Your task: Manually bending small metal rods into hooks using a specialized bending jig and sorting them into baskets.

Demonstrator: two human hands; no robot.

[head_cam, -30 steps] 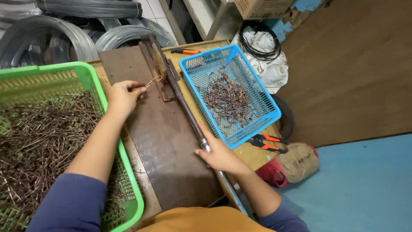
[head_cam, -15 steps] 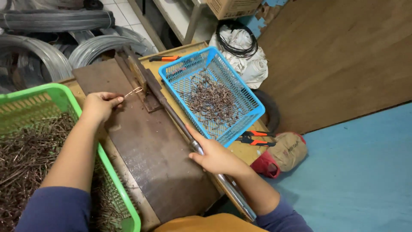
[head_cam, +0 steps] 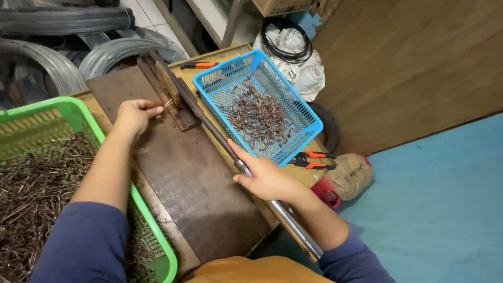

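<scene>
Now left hand [head_cam: 135, 113] pinches a thin wire piece [head_cam: 168, 102] at the cutter [head_cam: 168, 94] near the board's [head_cam: 183, 178] far edge; right hand [head_cam: 267, 178] grips the long lever handle [head_cam: 246, 173] beside the blue basket [head_cam: 257, 105].

A brown cardboard box [head_cam: 280, 6] sits at the top centre of the frame, cut off by the edge. A small pale label on it is too small to make out.

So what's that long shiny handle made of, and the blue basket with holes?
The long lever handle under the right hand looks like bare metal: grey, with bright glints. The blue mesh basket looks like moulded plastic: even colour, regular grid.
</scene>
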